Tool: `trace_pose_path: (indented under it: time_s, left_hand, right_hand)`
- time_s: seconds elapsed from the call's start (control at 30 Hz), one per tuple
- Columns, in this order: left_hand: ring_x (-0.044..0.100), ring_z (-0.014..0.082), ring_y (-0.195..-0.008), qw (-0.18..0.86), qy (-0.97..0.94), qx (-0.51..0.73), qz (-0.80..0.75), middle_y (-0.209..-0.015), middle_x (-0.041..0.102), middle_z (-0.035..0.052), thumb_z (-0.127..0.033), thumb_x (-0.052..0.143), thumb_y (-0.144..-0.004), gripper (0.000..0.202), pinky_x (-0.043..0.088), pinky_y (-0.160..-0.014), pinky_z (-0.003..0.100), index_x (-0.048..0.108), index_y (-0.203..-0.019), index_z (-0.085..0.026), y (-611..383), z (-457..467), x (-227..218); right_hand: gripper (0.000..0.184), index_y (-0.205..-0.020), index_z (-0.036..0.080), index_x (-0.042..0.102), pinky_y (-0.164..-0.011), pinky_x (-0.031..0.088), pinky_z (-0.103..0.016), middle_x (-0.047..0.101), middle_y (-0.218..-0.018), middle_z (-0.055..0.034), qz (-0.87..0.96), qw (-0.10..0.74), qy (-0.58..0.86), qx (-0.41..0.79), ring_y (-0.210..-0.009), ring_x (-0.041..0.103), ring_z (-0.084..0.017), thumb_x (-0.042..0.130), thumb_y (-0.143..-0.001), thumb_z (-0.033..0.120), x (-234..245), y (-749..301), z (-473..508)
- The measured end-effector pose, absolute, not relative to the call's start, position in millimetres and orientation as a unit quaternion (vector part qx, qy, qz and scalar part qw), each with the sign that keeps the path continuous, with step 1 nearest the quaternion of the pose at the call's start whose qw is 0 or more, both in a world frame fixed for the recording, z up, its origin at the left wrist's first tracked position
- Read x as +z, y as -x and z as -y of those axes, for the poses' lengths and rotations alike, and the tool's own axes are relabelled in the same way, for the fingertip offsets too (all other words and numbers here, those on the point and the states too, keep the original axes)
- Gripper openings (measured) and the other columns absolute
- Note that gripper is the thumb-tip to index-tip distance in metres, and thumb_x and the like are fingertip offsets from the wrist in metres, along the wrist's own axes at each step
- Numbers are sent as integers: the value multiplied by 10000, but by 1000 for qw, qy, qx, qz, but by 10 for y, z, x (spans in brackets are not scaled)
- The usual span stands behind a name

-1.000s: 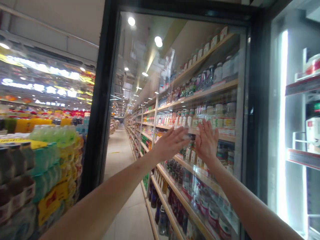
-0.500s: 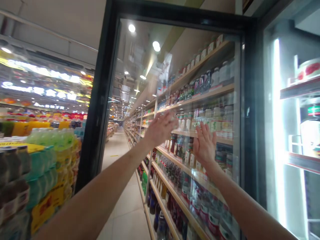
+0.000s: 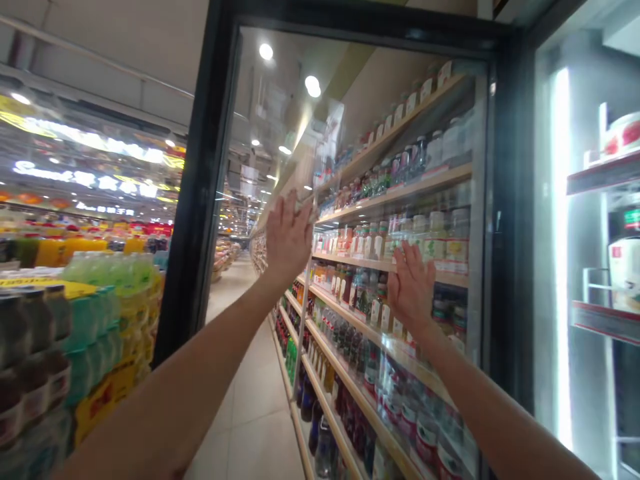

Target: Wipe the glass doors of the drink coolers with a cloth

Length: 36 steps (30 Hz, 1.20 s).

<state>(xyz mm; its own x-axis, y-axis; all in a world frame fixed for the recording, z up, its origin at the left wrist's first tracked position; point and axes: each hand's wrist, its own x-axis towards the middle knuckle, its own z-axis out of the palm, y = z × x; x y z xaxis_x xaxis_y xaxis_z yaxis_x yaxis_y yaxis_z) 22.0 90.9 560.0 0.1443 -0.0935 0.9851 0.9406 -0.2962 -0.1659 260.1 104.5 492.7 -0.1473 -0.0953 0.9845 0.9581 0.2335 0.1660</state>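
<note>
A black-framed glass cooler door (image 3: 200,200) stands swung out in front of me. My left hand (image 3: 289,235) is open, fingers up, palm flat against the glass near its middle. My right hand (image 3: 411,288) is open too, palm on the glass further right and lower. Neither hand holds anything. Through the glass I see long wooden shelves (image 3: 400,193) of bottles and jars.
The lit cooler interior (image 3: 600,253) with shelves and cartons is at the right. Stacked packs of drink bottles (image 3: 85,320) stand at the left. A tiled aisle (image 3: 255,413) runs away between them.
My left hand has slid left and upward across the glass, turning its fingers up. My right hand has stayed in nearly the same spot.
</note>
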Motion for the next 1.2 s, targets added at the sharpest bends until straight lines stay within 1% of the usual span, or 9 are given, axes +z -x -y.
trace_pose_path:
  time_s: [0.17, 0.33, 0.4, 0.53, 0.7, 0.87, 1.0, 1.07, 1.2]
  left_hand:
    - [255, 198, -1355, 544, 715, -361, 251, -1436, 361, 15, -270, 405, -902, 400, 227, -1106, 429, 403, -1301, -293, -23, -861, 5329]
    - [230, 263, -1363, 495, 527, -571, 389, -1444, 331, 102, -246, 431, -880, 423, 262, -1069, 485, 421, -1302, -226, 468, -835, 5204]
    - [183, 243, -1379, 512, 559, -543, 362, -1461, 303, 89, -222, 444, -871, 465, 256, -1081, 455, 384, -1331, -234, 475, -809, 5009]
    - [216, 175, -1370, 562, 713, -346, 238, -1431, 369, 26, -225, 468, -865, 527, 216, -1116, 375, 322, -1367, -291, 453, -752, 4659]
    - [134, 229, -1387, 528, 584, -509, 348, -1491, 226, 65, -187, 465, -855, 614, 252, -1092, 451, 222, -1410, -285, 655, -737, 4572]
    - [193, 169, -1375, 567, 747, -285, 200, -1450, 330, 18, -269, 476, -867, 539, 184, -1132, 353, 306, -1378, -282, 576, -740, 4477]
    - [107, 193, -1393, 537, 627, -473, 308, -1470, 284, 42, -219, 433, -884, 536, 181, -1126, 425, 266, -1391, -269, 473, -817, 4730]
    - [60, 209, -1397, 522, 603, -509, 325, -1491, 227, 52, -220, 409, -893, 540, 211, -1110, 454, 234, -1402, -266, 342, -851, 4771]
    - [142, 182, -1388, 564, 751, -295, 177, -1482, 263, 14, -292, 431, -889, 487, 219, -1121, 393, 319, -1363, -266, 85, -880, 4780]
  right_hand:
    - [523, -1409, 211, 275, -1089, 184, -488, 378, -1430, -105, 578, 537, 370, -491, -1355, 280, -218, 340, -893, 269, 4926, -2605, -1033]
    - [516, -1395, 196, 307, -1082, 191, -491, 383, -1426, -113, 575, 534, 372, -495, -1345, 299, -234, 350, -891, 299, 4927, -2621, -1044]
    - [518, -1395, 197, 308, -1081, 188, -492, 370, -1434, -112, 574, 535, 373, -495, -1345, 296, -238, 351, -890, 305, 4924, -2627, -1054]
    - [531, -1405, 205, 291, -1081, 181, -492, 363, -1439, -105, 575, 535, 370, -496, -1348, 287, -240, 349, -886, 299, 4918, -2632, -1068]
    - [548, -1415, 208, 267, -1082, 182, -495, 370, -1435, -104, 574, 532, 366, -505, -1346, 292, -244, 355, -882, 301, 4915, -2625, -1070]
    - [525, -1401, 191, 300, -1083, 190, -490, 381, -1426, -116, 566, 532, 363, -514, -1344, 299, -247, 352, -889, 297, 4914, -2622, -1089]
    - [532, -1404, 191, 291, -1087, 184, -489, 376, -1430, -115, 567, 530, 367, -513, -1348, 290, -241, 355, -886, 293, 4909, -2615, -1095]
    - [539, -1409, 196, 279, -1087, 182, -491, 365, -1436, -112, 567, 528, 374, -510, -1353, 280, -240, 349, -884, 295, 4908, -2608, -1087]
    - [525, -1400, 194, 296, -1087, 182, -486, 370, -1434, -109, 567, 520, 382, -512, -1356, 273, -235, 336, -886, 295, 4912, -2595, -1065]
